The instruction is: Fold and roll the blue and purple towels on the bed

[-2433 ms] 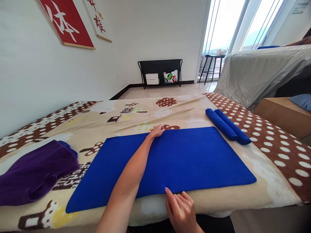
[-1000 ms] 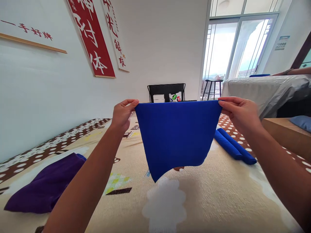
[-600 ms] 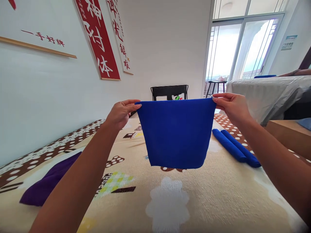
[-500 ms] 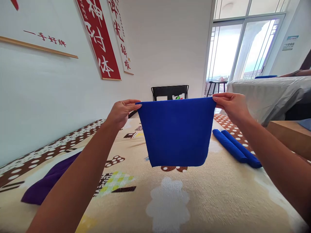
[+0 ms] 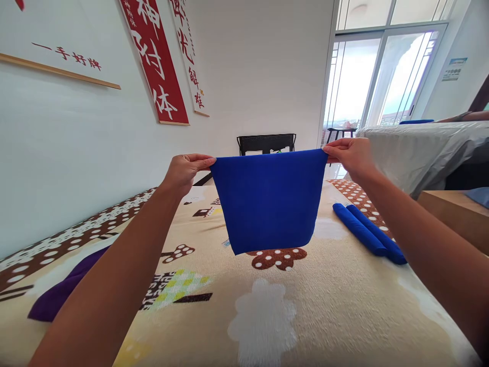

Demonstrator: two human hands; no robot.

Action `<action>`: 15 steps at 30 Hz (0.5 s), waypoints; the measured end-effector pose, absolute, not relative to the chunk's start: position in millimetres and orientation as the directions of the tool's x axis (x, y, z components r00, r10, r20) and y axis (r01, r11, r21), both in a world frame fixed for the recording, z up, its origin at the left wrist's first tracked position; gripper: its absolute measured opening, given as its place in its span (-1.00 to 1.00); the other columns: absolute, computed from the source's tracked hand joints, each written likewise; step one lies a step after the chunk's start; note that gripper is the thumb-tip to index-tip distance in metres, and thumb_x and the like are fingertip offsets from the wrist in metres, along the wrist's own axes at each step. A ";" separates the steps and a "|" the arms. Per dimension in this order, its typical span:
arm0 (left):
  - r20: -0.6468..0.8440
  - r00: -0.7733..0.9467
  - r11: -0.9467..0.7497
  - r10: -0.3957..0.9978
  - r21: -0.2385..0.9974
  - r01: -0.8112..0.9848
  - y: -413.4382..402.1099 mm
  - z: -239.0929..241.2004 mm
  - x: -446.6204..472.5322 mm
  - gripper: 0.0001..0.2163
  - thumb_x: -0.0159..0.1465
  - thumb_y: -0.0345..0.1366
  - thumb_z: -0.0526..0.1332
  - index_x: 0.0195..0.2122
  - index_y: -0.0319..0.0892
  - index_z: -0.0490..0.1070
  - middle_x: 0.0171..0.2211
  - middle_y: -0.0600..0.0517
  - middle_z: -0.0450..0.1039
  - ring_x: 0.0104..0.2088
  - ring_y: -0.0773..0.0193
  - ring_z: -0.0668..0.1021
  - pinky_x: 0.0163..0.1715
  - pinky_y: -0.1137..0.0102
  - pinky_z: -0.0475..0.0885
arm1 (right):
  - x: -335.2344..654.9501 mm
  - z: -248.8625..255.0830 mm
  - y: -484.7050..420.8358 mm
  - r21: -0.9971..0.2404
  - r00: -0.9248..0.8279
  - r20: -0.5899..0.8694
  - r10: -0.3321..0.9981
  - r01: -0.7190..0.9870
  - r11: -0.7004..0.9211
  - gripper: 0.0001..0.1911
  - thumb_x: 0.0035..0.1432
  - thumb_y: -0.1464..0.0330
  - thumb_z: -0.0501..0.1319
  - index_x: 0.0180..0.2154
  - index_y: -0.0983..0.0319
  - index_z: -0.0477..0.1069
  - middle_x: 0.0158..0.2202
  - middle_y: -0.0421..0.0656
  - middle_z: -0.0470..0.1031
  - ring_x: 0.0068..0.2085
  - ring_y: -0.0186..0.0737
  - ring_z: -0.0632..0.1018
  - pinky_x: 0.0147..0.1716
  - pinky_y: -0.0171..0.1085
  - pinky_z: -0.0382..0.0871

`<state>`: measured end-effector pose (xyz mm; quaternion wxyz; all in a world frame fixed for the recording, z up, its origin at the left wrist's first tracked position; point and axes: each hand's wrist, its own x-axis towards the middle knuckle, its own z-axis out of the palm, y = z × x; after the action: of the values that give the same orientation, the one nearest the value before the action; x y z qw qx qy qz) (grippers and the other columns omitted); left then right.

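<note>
A plain blue cloth (image 5: 271,201) hangs stretched between my two hands, its top edge taut and its lower edge above the patterned blanket (image 5: 328,306). My left hand (image 5: 184,171) pinches the cloth's upper left corner between thumb and fingers. The upper right corner is pinched the same way by my right hand (image 5: 351,155), held slightly higher. To the right, two rolled blue cloths (image 5: 367,232) lie side by side on the blanket. A purple cloth (image 5: 66,290) rests at the left, partly hidden behind my left forearm.
Behind the cloth stands a black chair (image 5: 267,142). A cardboard box (image 5: 454,214) sits at the right, near a plastic-covered table (image 5: 424,142) where part of another person's arm (image 5: 464,117) shows. A white wall with hanging scrolls (image 5: 156,66) runs along the left.
Both hands have moved a little to the left with the blue cloth. Its lower edge has risen slightly, showing more of the brown spotted pattern on the blanket. Both pinches are unchanged.
</note>
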<state>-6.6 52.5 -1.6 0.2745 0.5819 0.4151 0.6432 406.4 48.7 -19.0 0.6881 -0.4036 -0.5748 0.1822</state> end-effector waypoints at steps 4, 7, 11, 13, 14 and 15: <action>0.547 -0.163 -0.521 0.821 0.835 0.177 54.1 -0.6 -10.1 -0.71 -0.18 -0.23 0.58 -0.46 -0.19 0.61 -0.41 -0.09 0.60 -0.35 0.15 0.59 -0.20 0.25 0.49 | 404.5 -16.7 53.9 -0.759 0.254 0.651 0.716 0.231 0.609 -0.90 -0.01 0.44 0.40 -0.40 0.34 0.54 -0.44 -0.08 0.59 -0.44 -0.25 0.60 -0.27 -0.12 0.59; 0.547 -0.169 -0.516 0.820 0.834 0.194 55.4 1.3 -9.7 -0.72 -0.17 -0.21 0.58 -0.47 -0.16 0.61 -0.41 -0.08 0.61 -0.32 0.10 0.60 -0.18 0.20 0.49 | 402.9 -15.6 56.2 -0.761 0.267 0.649 0.713 0.240 0.603 -0.90 0.00 0.45 0.40 -0.40 0.35 0.53 -0.47 -0.09 0.58 -0.47 -0.28 0.58 -0.32 -0.16 0.58; 0.505 -0.218 -0.478 0.835 0.863 0.163 57.9 3.8 -8.1 -0.74 -0.16 -0.26 0.58 -0.47 -0.17 0.60 -0.40 -0.10 0.61 -0.27 0.06 0.61 -0.20 0.21 0.47 | 400.5 -15.4 59.3 -0.772 0.306 0.634 0.710 0.217 0.597 -0.91 0.01 0.46 0.40 -0.39 0.34 0.52 -0.48 -0.13 0.56 -0.50 -0.31 0.56 -0.38 -0.20 0.58; 0.501 -0.219 -0.478 0.837 0.865 0.153 59.4 3.9 -8.8 -0.74 -0.15 -0.28 0.58 -0.45 -0.17 0.60 -0.39 -0.10 0.61 -0.25 0.06 0.61 -0.20 0.22 0.46 | 400.2 -16.1 61.2 -0.779 0.318 0.624 0.714 0.187 0.598 -0.90 0.01 0.45 0.40 -0.39 0.33 0.53 -0.47 -0.14 0.56 -0.49 -0.30 0.58 -0.37 -0.20 0.59; 0.501 -0.214 -0.478 0.839 0.865 0.153 60.2 3.7 -9.7 -0.74 -0.15 -0.28 0.58 -0.44 -0.17 0.60 -0.38 -0.10 0.61 -0.24 0.06 0.61 -0.20 0.23 0.45 | 400.5 -16.6 62.1 -0.782 0.319 0.620 0.717 0.173 0.599 -0.89 0.00 0.45 0.41 -0.39 0.33 0.53 -0.47 -0.14 0.56 -0.48 -0.29 0.58 -0.37 -0.20 0.60; 0.500 -0.210 -0.476 0.840 0.865 0.158 60.9 3.4 -10.8 -0.73 -0.16 -0.27 0.58 -0.44 -0.16 0.60 -0.37 -0.10 0.61 -0.23 0.06 0.61 -0.20 0.23 0.44 | 400.9 -17.2 62.7 -0.783 0.316 0.617 0.721 0.162 0.600 -0.89 -0.01 0.44 0.42 -0.39 0.33 0.53 -0.47 -0.14 0.56 -0.47 -0.28 0.59 -0.36 -0.19 0.60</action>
<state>-10.8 60.9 3.4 0.2652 0.5697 0.4380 0.6429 400.9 62.7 -17.2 0.7051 -0.4010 -0.5503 0.1980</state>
